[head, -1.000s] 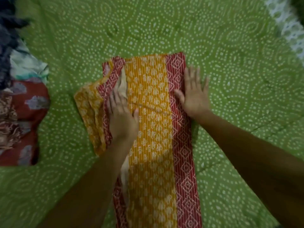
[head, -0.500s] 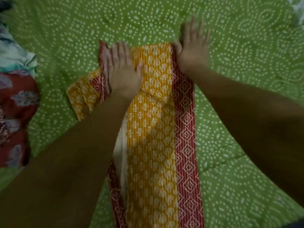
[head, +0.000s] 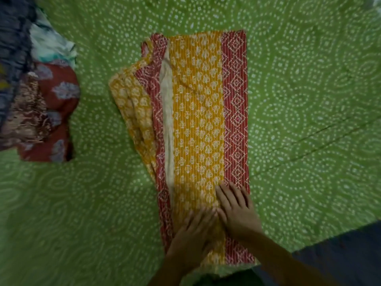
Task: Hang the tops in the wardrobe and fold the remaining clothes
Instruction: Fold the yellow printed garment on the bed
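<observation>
**Both hands laid flat on the near end of a folded garment**

At the near edge of the view, a dark blue surface (head: 340, 250) is seen at the lower right, beside the green sheet. The left hand (head: 191, 234) and the right hand (head: 237, 211) are placed side by side on the near end of the yellow and red garment (head: 198, 112). Both hands are spread flat, palms down, with fingers straight and pressed against the cloth; nothing is gripped by either. The right hand is set over the yellow panel and the edge of the red border, and the left hand is set just beside it, its fingertips touching the right hand.

The garment is laid lengthwise on the green dotted bedsheet (head: 309, 100), folded into a long strip. A broad yellow printed panel is shown in the middle, a red diamond-patterned border along its right edge, and a pale lining strip and a narrower red band to the left. A folded yellow part is seen sticking out at the left side, farther up.

Well apart to the left, a pile of other clothes (head: 41, 104) is laid on the sheet: a red floral piece, a dark blue piece, and a white and teal piece at the far side.
</observation>
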Demonstrator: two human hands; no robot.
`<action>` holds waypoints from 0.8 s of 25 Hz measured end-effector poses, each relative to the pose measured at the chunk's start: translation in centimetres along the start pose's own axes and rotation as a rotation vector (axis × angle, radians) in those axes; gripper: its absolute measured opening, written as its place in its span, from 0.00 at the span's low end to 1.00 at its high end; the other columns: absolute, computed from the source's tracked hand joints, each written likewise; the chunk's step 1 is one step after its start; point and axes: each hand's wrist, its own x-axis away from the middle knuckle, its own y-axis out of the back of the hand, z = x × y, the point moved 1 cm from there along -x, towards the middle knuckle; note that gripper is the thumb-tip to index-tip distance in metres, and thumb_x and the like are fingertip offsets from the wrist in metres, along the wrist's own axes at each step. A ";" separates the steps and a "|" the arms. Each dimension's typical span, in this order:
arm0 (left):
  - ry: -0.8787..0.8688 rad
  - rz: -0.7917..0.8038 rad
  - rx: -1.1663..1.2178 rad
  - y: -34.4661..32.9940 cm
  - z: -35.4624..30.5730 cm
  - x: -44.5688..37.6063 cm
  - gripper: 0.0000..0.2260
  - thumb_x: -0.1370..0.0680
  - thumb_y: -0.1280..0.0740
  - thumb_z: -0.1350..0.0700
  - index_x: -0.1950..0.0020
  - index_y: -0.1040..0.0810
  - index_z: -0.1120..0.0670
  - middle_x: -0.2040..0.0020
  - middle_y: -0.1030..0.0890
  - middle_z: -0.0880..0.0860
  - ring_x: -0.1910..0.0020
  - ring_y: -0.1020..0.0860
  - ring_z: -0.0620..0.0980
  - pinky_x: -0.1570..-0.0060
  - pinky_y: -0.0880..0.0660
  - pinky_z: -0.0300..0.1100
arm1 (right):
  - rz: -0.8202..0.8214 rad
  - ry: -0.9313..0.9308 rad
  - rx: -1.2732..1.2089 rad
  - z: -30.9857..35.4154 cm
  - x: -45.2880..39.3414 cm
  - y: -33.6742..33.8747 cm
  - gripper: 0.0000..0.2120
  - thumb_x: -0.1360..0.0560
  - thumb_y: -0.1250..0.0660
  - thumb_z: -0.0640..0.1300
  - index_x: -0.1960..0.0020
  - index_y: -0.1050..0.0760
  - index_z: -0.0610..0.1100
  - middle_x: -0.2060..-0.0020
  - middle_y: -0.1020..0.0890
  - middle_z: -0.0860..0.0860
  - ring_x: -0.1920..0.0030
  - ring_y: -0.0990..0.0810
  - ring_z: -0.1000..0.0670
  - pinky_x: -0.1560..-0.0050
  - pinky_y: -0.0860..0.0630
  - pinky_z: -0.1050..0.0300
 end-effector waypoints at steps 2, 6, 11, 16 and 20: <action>0.144 -0.191 0.055 3.3 2.6 -0.3 0.25 0.19 0.50 0.42 0.24 0.41 0.51 0.23 0.41 0.50 0.23 0.46 0.53 0.31 0.42 0.53 | -0.052 -0.117 -0.112 0.5 -2.5 2.9 0.24 0.19 0.57 0.59 0.31 0.36 0.49 0.35 0.28 0.48 0.37 0.29 0.46 0.38 0.34 0.45; 1.162 -0.861 0.776 10.0 13.4 -3.6 0.27 0.23 0.43 0.40 0.37 0.26 0.60 0.40 0.23 0.56 0.42 0.26 0.55 0.42 0.32 0.49 | -0.263 -0.311 -0.375 1.6 -11.2 10.1 0.20 0.18 0.53 0.55 0.36 0.33 0.45 0.39 0.31 0.45 0.40 0.33 0.47 0.38 0.35 0.46; 1.125 -0.367 1.941 14.2 24.8 -9.4 0.42 0.42 0.22 0.36 0.34 0.26 0.53 0.35 0.23 0.56 0.39 0.23 0.58 0.37 0.29 0.57 | -0.436 -0.370 -0.602 6.1 -18.4 14.9 0.16 0.18 0.49 0.53 0.38 0.31 0.46 0.39 0.30 0.47 0.37 0.34 0.47 0.38 0.39 0.48; 0.814 -0.526 2.279 18.9 26.9 -6.1 0.20 0.25 0.33 0.46 0.39 0.23 0.58 0.37 0.22 0.61 0.41 0.22 0.58 0.40 0.27 0.55 | -0.500 -0.267 -0.628 12.6 -16.9 15.1 0.14 0.19 0.46 0.55 0.40 0.31 0.49 0.40 0.31 0.50 0.39 0.35 0.50 0.44 0.46 0.54; 1.010 -0.947 1.741 16.8 30.3 2.9 0.13 0.26 0.30 0.57 0.43 0.22 0.58 0.56 0.18 0.48 0.60 0.20 0.46 0.62 0.22 0.44 | -0.425 -0.112 -0.318 16.7 -16.3 14.3 0.20 0.23 0.41 0.55 0.35 0.34 0.47 0.39 0.32 0.49 0.38 0.35 0.47 0.41 0.39 0.49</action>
